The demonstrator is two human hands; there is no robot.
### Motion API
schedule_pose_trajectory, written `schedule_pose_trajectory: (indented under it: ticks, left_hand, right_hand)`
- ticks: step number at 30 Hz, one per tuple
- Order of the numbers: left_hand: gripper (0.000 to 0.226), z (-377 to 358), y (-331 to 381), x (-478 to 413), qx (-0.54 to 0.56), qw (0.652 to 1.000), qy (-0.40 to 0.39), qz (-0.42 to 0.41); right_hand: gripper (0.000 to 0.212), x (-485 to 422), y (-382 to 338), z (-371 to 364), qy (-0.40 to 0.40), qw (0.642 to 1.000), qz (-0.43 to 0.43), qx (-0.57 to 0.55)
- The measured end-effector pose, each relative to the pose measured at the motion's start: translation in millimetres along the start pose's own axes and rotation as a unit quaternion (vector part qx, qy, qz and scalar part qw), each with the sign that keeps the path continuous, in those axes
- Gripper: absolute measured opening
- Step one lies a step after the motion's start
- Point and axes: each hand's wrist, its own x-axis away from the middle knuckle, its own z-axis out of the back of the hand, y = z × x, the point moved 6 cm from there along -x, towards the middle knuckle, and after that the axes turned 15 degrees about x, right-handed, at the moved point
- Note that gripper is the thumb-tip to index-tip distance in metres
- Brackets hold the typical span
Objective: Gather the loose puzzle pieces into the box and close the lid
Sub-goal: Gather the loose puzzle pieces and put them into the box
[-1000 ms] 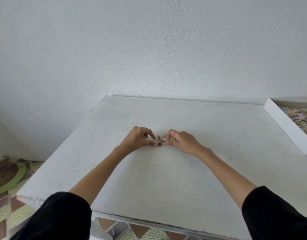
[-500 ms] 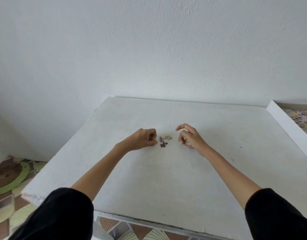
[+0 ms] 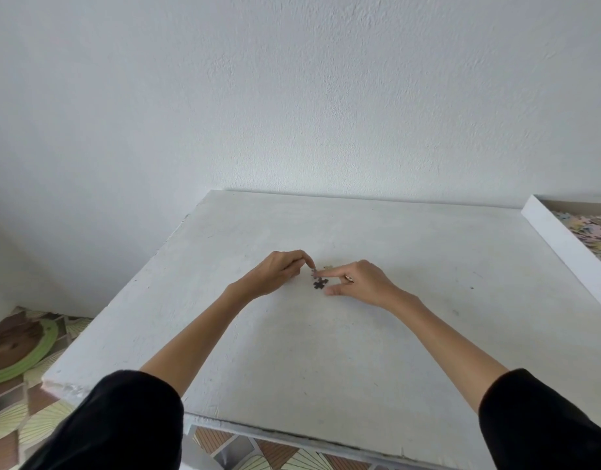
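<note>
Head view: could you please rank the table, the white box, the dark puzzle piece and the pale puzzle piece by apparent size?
1. table
2. white box, though cut off by the frame edge
3. dark puzzle piece
4. pale puzzle piece, possibly partly hidden, so unsure

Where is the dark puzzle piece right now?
Head view: the dark puzzle piece lies on the white table, mid-frame, between the left hand and right hand, by the right thumb tip.
</note>
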Motion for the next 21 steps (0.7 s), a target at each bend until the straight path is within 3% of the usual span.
schedule_pose_trajectory:
  ticks: [5, 9, 16, 21]
  left_hand:
    - [0.027, 0, -3, -3, -0.01, 1.0, 0.022, 0.004]
    - [0.025, -2, -2, -5, -0.049, 0.998, 0.034, 0.015]
    - [0.021, -5, 3, -2, -0.05, 0.996, 0.077, 0.016]
    - [0.019, -6, 4, -6, -0.028, 0.999, 0.044, 0.015]
  right_hand:
    - [0.022, 1, -1, 2, 0.026, 0.999, -0.006, -0.024]
    - [0.018, -1, 4, -2, -0.001, 0.998, -0.022, -0.054]
    - [0.016, 1, 12, 3, -0.001, 0.975, -0.058, -0.213]
    - [0.023, 4, 21, 6, 0.018, 0.962, -0.109, -0.251]
